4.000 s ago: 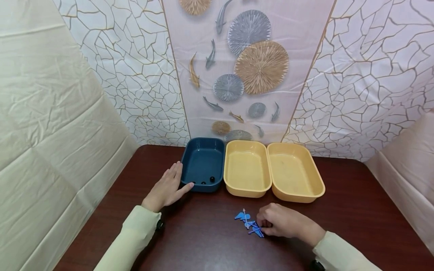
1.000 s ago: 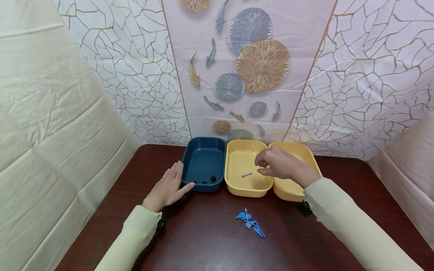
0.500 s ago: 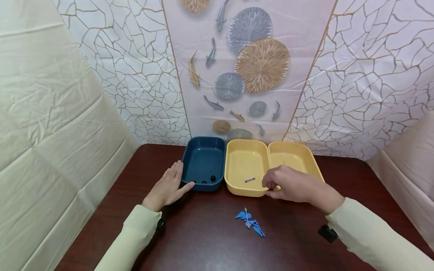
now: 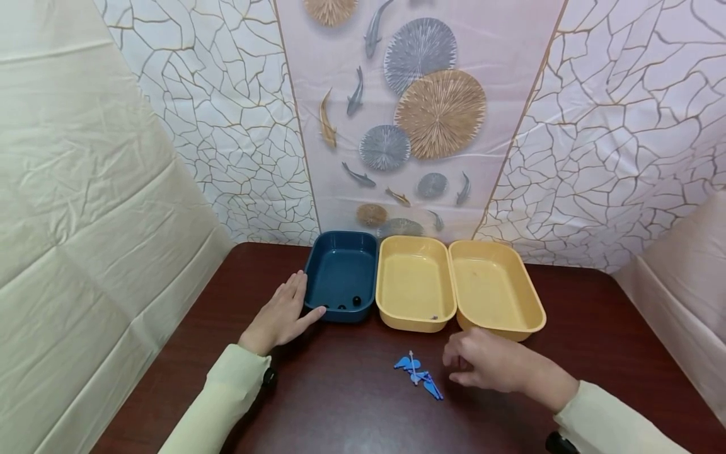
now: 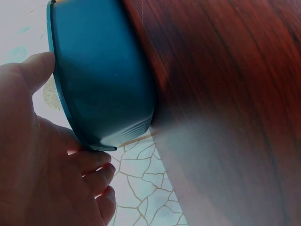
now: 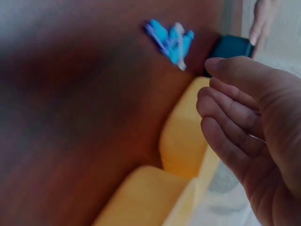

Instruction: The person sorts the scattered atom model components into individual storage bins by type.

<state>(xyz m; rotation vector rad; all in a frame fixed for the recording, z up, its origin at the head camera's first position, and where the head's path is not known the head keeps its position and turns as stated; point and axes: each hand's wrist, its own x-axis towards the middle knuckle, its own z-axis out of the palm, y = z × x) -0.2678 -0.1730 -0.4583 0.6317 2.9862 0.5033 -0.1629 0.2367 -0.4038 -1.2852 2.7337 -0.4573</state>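
Observation:
My left hand (image 4: 276,320) rests with straight fingers along the left rim of a dark blue tub (image 4: 342,268), its thumb at the front corner. In the left wrist view, the thumb and fingertips lie at the tub's rim. My right hand (image 4: 492,362) hovers to the right of a small pile, fingers loosely curled and holding nothing. Blue teardrop-shaped pieces (image 4: 430,388) and thin purple bars with knobbed ends (image 4: 413,366) make up that pile on the table. One small purple bar (image 4: 434,317) lies at the front inside the middle yellow tub (image 4: 416,325).
Another yellow tub (image 4: 499,290) stands against the middle one, at the right end of the row. Several small black balls (image 4: 356,301) lie at the front of the blue tub. Behind the dark wooden table (image 4: 340,403) hangs a patterned cloth (image 4: 255,126).
My right hand went from the pile to above the yellow tubs, then came back beside the pile. A purple bar appeared in the middle tub and shifted toward its front. The left hand stayed put.

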